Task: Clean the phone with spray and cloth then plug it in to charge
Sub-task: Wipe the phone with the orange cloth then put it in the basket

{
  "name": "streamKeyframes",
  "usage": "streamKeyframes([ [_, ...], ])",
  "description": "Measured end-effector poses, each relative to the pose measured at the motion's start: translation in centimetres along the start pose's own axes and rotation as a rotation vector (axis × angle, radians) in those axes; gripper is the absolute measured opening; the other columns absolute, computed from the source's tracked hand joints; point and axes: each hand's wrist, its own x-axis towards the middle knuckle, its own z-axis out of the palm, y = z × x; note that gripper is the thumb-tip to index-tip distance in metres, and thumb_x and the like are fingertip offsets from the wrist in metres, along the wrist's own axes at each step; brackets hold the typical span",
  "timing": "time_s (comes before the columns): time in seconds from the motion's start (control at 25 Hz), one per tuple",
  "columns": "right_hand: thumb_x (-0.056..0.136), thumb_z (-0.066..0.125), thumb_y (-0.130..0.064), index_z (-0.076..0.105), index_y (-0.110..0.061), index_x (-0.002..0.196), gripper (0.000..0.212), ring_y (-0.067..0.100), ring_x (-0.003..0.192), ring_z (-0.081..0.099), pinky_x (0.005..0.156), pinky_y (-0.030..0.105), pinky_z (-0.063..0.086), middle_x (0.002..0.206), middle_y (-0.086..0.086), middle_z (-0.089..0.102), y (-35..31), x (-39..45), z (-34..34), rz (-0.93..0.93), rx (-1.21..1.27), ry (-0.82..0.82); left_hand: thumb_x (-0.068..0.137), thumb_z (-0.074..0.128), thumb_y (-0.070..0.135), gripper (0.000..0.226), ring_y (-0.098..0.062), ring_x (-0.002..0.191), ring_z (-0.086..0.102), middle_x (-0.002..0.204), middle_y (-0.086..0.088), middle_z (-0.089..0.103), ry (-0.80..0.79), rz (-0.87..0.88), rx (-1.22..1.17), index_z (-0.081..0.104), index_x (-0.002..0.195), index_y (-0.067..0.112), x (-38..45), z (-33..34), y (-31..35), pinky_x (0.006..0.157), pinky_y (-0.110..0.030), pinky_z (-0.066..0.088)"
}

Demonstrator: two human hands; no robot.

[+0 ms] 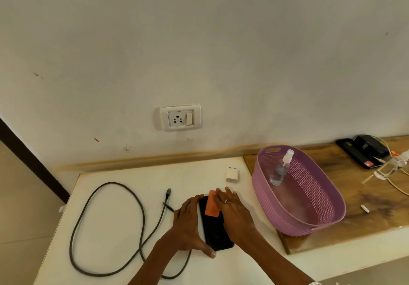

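A black phone (215, 233) lies flat on the white table (124, 251). My left hand (188, 225) holds its left edge, thumb curled round the near corner. My right hand (232, 211) presses an orange cloth (211, 206) flat onto the phone's far end, fingers straight. A dark charging cable (106, 229) loops to the left, its plug end (168, 193) lying free. A white charger adapter (232, 174) stands behind the phone. The clear spray bottle (281, 169) leans inside the purple basket (327, 216). A wall socket (180, 118) sits above.
The basket stands on a wooden board (365, 196) to the right. Black boxes (363, 149) and tangled white cables (391, 167) lie at the far right. A small white piece (365, 208) lies on the board. A dark door frame (31, 163) runs along the left.
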Motion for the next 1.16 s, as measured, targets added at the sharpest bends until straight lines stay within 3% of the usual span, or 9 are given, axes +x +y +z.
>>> streamKeyframes([
  [0.16,0.072,0.035,-0.082,0.036,-0.026,0.138,0.086,0.022,0.133,0.04,0.115,0.037,0.032,0.144,0.0,0.042,-1.2,-1.7,0.1,-0.173,-0.028,0.059,0.04,0.085,0.069,0.151,-0.017,0.149,0.007,0.159,0.01,0.003,0.005,0.037,0.004,-0.012,0.149,0.033,-0.1,-0.2,0.2,0.116,-0.029,0.003],
  [0.24,0.095,0.044,-0.047,0.029,-0.03,0.147,0.056,0.021,0.145,0.024,0.115,0.039,0.023,0.157,-0.005,0.025,-1.6,-2.6,0.4,-0.301,0.035,0.033,0.038,0.086,0.066,0.152,-0.017,0.149,0.007,0.159,0.009,0.005,0.012,0.04,-0.004,-0.011,0.151,0.032,-0.2,-0.3,0.4,0.119,-0.032,0.004],
  [0.32,0.095,0.053,-0.023,0.018,-0.023,0.152,0.067,0.02,0.149,0.014,0.118,0.037,0.017,0.162,-0.001,0.01,-1.3,-2.6,0.6,-0.372,0.024,-0.087,0.036,0.086,0.065,0.154,-0.018,0.149,0.008,0.159,0.008,0.007,0.013,0.029,-0.006,-0.009,0.152,0.031,-0.2,-0.3,0.6,0.121,-0.036,0.006],
  [0.56,0.093,0.057,-0.032,0.003,-0.032,0.152,0.08,0.013,0.149,0.009,0.115,0.027,0.016,0.161,-0.011,0.002,1.1,-1.7,0.3,-0.318,-0.044,-0.077,0.039,0.083,0.072,0.154,-0.018,0.15,0.003,0.159,0.008,0.002,-0.026,0.015,0.038,-0.014,0.151,0.032,-0.2,-0.3,0.3,0.122,-0.037,0.004],
  [0.68,0.096,0.018,-0.054,0.017,-0.039,0.15,0.056,0.009,0.148,0.013,0.118,0.032,0.016,0.16,-0.017,0.013,1.8,-1.7,-0.4,-0.281,0.087,-0.019,0.038,0.081,0.076,0.151,-0.017,0.148,0.006,0.157,0.01,0.003,-0.021,0.002,0.049,-0.014,0.148,0.034,-0.1,-0.3,0.2,0.118,-0.032,0.004],
  [0.84,0.076,0.036,-0.076,0.028,-0.03,0.145,0.083,0.018,0.132,0.042,0.111,0.035,0.034,0.15,-0.002,0.038,1.7,-2.4,-0.5,-0.117,0.028,0.07,0.035,0.08,0.077,0.15,-0.016,0.148,0.009,0.157,0.011,0.005,-0.004,-0.014,0.052,-0.01,0.148,0.035,0.0,-0.2,0.1,0.12,-0.035,0.007],
  [0.92,0.078,0.02,-0.076,0.029,-0.031,0.145,0.081,0.012,0.135,0.036,0.111,0.033,0.031,0.152,-0.004,0.035,0.7,-2.3,-1.3,-0.148,0.006,0.078,0.034,0.08,0.077,0.151,-0.016,0.148,0.009,0.157,0.011,0.004,0.003,-0.012,0.051,-0.01,0.148,0.034,0.0,-0.1,0.2,0.122,-0.036,0.009],
  [1.04,0.102,0.025,-0.038,0.022,-0.033,0.15,0.048,0.01,0.148,0.007,0.118,0.037,0.015,0.16,-0.011,0.014,0.1,-3.3,-1.4,-0.271,0.113,0.062,0.034,0.081,0.075,0.153,-0.016,0.148,0.008,0.158,0.009,0.005,0.001,-0.009,0.048,-0.01,0.15,0.032,0.0,-0.1,0.2,0.122,-0.037,0.009],
  [1.16,0.096,0.051,-0.024,0.01,-0.024,0.154,0.071,0.019,0.15,0.008,0.119,0.035,0.017,0.163,-0.002,0.003,-0.6,-3.5,-0.1,-0.21,0.053,-0.166,0.033,0.082,0.073,0.153,-0.017,0.148,0.008,0.157,0.009,0.006,-0.01,-0.006,0.038,-0.011,0.148,0.034,0.1,-0.2,0.4,0.12,-0.034,0.008],
])
